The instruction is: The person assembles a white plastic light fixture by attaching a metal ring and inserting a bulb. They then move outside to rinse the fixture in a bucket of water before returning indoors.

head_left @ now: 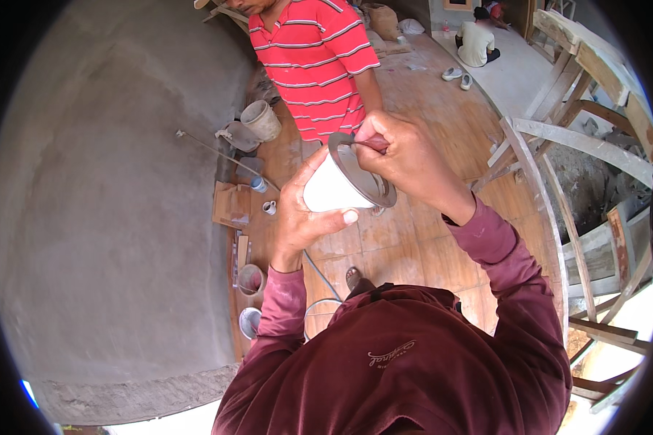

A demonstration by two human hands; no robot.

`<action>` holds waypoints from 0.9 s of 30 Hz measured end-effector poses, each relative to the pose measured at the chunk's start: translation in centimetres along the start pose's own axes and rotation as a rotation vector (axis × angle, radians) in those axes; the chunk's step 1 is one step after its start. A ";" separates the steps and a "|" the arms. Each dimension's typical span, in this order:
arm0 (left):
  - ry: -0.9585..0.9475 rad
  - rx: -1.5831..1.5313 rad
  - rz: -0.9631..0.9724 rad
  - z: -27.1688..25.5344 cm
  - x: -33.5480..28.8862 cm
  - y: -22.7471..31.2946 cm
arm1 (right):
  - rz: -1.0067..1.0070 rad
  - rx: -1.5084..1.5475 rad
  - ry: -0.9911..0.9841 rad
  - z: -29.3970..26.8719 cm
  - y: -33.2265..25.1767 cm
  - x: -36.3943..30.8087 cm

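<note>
Nearest, the left hand [303, 212] is wrapped around a white, tapering round container with a broad grey rim [332, 190], its thumb along the lower side, while the right hand [403, 148] pinches a slim, dark reddish-brown handle [374, 145] at that rim; the hands are apart, joined only through what they hold. The container is at the centre of the frame, tilted, its mouth toward the right; whether the pale grey surface inside is loose filling or a lid, I cannot tell. A harder push from the right hand could twist the container out of its one-sided grip, and more tilt could spill anything loose. Below, the brown tiled floor [406, 250] offers open room right of the sandalled foot [353, 275], but a thin grey hose [319, 275] curving beside it could catch a step. Along the left edge of the floor, a round pinkish bucket [251, 279] narrows the way; at right, pale rough wooden planks [595, 147] bound it. Beyond the container, a person in a red striped shirt [308, 61] stands close at upper centre, so a forward swing could bump them.
</note>
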State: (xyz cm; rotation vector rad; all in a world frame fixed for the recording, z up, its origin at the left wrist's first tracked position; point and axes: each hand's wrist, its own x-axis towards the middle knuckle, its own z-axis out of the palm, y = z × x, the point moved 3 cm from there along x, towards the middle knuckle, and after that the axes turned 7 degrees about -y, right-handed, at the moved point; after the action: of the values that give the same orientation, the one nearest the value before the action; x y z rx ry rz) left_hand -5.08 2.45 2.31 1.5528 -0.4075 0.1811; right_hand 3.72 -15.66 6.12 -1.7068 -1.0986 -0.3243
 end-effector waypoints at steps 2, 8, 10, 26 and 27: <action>-0.001 0.013 0.023 0.0 0.2 0.1 | 0.052 0.062 -0.008 -0.2 0.0 -0.2; -0.056 -0.087 -0.070 0.3 0.6 0.1 | -0.080 -0.060 -0.020 -0.1 -1.0 0.7; -0.069 -0.115 -0.068 0.4 0.6 0.1 | -0.161 -0.137 -0.023 0.0 -1.7 1.0; 0.017 -0.410 0.078 -0.8 -0.9 -6.5 | -0.299 0.088 -0.277 -1.0 -3.3 3.6; 0.060 -0.383 0.063 -0.9 -0.8 -7.1 | -0.329 0.074 -0.273 -1.2 -3.3 3.6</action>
State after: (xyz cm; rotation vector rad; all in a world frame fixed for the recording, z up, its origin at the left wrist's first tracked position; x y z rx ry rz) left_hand -3.14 3.32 -4.54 1.1564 -0.4173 0.1854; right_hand 3.40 -14.67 11.08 -1.5329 -1.5796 -0.2556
